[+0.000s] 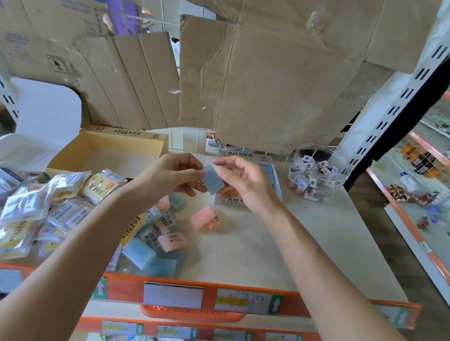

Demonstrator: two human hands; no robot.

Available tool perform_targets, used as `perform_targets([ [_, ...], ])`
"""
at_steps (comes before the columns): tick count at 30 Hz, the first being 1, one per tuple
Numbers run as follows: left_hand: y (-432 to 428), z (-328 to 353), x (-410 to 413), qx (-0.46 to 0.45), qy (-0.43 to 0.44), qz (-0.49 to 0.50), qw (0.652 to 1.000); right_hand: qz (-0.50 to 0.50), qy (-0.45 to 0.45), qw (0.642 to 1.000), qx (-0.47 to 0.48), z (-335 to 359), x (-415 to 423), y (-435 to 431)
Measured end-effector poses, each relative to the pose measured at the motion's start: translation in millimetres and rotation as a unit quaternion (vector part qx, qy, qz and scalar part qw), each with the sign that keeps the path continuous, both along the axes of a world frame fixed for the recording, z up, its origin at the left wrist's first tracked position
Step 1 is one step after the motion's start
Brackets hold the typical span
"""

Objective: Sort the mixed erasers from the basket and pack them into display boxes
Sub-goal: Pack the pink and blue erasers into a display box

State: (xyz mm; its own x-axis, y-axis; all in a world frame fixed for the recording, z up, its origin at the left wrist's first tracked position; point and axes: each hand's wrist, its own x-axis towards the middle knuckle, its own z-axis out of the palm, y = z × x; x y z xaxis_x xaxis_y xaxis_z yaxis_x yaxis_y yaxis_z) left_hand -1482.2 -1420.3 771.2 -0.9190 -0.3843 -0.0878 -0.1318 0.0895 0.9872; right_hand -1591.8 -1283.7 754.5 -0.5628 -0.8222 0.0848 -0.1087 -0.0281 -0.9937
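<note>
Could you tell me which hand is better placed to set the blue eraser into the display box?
Probably right. Both hands pinch the blue eraser, but the right hand is by the display box; the left hand sits farther off.

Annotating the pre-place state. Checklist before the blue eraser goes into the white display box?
1. Grip on blue eraser: ok, left hand and right hand both pinch it.
2. White display box open: ok.
3. Colour match: ok, blue erasers already inside it.
4. Free slot: cannot tell, the right hand hides the near part.
5. Pink eraser kept out: ok, it lies on the shelf, outside the box.
</note>
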Motion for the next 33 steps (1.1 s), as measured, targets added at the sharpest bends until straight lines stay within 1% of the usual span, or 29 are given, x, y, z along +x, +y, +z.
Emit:
perform_targets([
  [2,-1.2,-0.7,-0.1,0.036,0.012,0.023,0.999,0.011,-0.01,1.0,0.017,-2.0,-1.5,-0.2],
  [4,-3.0,-2.7,-1.3,0.026,0.008,0.025,0.999,0.008,0.009,0.999,0.034,-5.0,-3.3,-1.7],
  [5,-5.1,-4.2,-1.8,-0.014,-0.001,0.025,1.0,0.0,0.016,0.999,0.04,-6.6,-4.5,-2.4],
  [6,-8.6,-5.7,-2.0,-0.088,-0.014,0.027,0.996,-0.011,0.019,0.999,0.044,-8.4,-5.8,-2.7],
  [7,-13.9,-7.2,-1.9,-0.185,-0.031,0.03,0.982,-0.022,0.018,0.999,0.045,-10.0,-7.3,-2.7],
  [9,-25.2,-11.2,-0.8,-0.367,-0.08,0.012,0.927,-0.037,0.011,0.998,0.049,-11.6,-9.8,-1.4],
  [11,-30.9,-17.6,1.1,-0.466,-0.149,-0.025,0.872,-0.046,0.011,0.997,0.056,-12.9,-12.3,-0.4],
  [13,-28.6,-26.4,1.7,-0.545,-0.199,-0.049,0.813,-0.051,0.02,0.996,0.065,-14.4,-12.9,-0.1],
  [15,-23.5,-34.4,0.6,-0.616,-0.199,-0.047,0.761,-0.051,0.028,0.996,0.068,-15.9,-12.8,0.0],
  [17,-17.8,-37.3,-2.1,-0.656,-0.212,-0.033,0.724,-0.05,0.032,0.996,0.069,-15.7,-12.2,0.7],
  [19,-14.9,-36.7,-4.6,-0.672,-0.233,-0.028,0.702,-0.048,0.034,0.996,0.069,-14.8,-11.8,1.7],
  [21,-14.9,-36.3,-5.7,-0.663,-0.236,-0.028,0.709,-0.046,0.036,0.996,0.067,-14.1,-11.8,2.8],
  [23,-15.6,-36.1,-5.7,-0.635,-0.224,-0.031,0.738,-0.048,0.039,0.996,0.067,-14.1,-12.2,4.0],
  [25,-14.5,-35.5,-5.3,-0.596,-0.2,-0.037,0.776,-0.05,0.036,0.996,0.066,-13.9,-12.5,5.4],
  [27,-13.3,-33.8,-5.1,-0.539,-0.159,-0.032,0.826,-0.055,0.019,0.997,0.059,-13.3,-12.4,6.9],
  [29,-12.2,-31.3,-5.5,-0.477,-0.099,-0.033,0.873,-0.063,-0.018,0.997,0.046,-12.1,-12.2,8.5],
  [31,-9.7,-28.6,-6.4,-0.437,-0.03,-0.041,0.898,-0.07,-0.064,0.995,0.034,-10.4,-12.3,9.8],
  [33,-5.4,-25.6,-7.7,-0.421,0.019,-0.047,0.906,-0.063,-0.103,0.992,0.03,-8.6,-11.5,9.9],
])
